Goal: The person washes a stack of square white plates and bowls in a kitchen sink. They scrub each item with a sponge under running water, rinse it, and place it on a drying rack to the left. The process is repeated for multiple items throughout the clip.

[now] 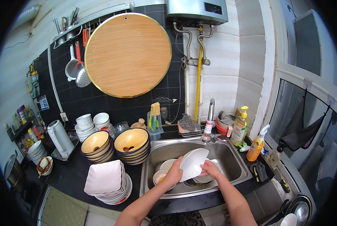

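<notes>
Over the stainless steel sink (233, 180), a white dish (193, 166) is held tilted on edge between both hands. My left hand (174, 173) grips its left side, the fingers partly behind it. At its lower right edge, my right hand (210, 169) pinches the rim. Below lie more dishes: a small bowl (158, 175) with orange scraps at the left, a pale dish (167, 163) behind it, and a round bowl (203, 179) partly hidden by my right hand. The faucet (210, 113) rises behind the sink; whether water runs cannot be made out.
Left of the sink stand stacked square white plates (104, 176), yellow bowls (132, 140) and an electric kettle (60, 139). A dish soap bottle (240, 127) and an orange spray bottle (256, 145) flank the right side. Behind sits a wire rack (189, 132) with a steel scrubber (187, 122).
</notes>
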`<state>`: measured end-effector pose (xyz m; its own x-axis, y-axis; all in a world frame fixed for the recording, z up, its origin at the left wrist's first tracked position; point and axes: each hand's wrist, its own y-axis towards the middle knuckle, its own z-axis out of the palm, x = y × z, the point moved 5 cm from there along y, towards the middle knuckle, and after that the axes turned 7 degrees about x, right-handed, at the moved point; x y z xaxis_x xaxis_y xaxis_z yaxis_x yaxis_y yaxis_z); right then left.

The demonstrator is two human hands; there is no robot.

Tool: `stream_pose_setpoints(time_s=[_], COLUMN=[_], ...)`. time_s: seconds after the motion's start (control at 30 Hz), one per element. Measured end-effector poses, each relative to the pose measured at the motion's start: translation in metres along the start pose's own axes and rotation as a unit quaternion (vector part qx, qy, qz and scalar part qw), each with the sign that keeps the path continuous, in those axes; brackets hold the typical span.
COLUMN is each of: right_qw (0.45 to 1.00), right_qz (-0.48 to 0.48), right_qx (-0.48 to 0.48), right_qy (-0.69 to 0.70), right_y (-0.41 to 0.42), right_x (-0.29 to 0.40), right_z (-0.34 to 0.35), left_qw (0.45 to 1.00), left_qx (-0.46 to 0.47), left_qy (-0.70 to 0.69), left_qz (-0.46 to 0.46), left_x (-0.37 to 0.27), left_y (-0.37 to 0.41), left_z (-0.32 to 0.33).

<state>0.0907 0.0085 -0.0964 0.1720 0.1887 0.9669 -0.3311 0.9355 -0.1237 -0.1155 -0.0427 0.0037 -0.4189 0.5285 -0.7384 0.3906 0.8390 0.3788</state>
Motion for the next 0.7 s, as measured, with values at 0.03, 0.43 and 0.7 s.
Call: stream_pose_setpoints(time_s=[0.03,0.43,0.7], right_qw=[0.999,0.974,0.967], right_qz=[-0.009,-0.141,-0.182], right_qx=[-0.007,-0.110,-0.120], right_qy=[-0.033,-0.137,-0.134], right_y=[0.002,-0.005,-0.022], right_x=[0.001,0.038,0.064], right_z=[-0.002,0.025,0.047], left_qw=[1.000,0.979,0.965], left_qx=[0.009,0.019,-0.049], left_qy=[0.015,0.201,0.256], left_qz=[0.019,0.005,0.036], left_x=[-0.007,-0.049,-0.048], left_y=[-0.003,-0.041,-0.043], left_z=[-0.003,-0.052,-0.064])
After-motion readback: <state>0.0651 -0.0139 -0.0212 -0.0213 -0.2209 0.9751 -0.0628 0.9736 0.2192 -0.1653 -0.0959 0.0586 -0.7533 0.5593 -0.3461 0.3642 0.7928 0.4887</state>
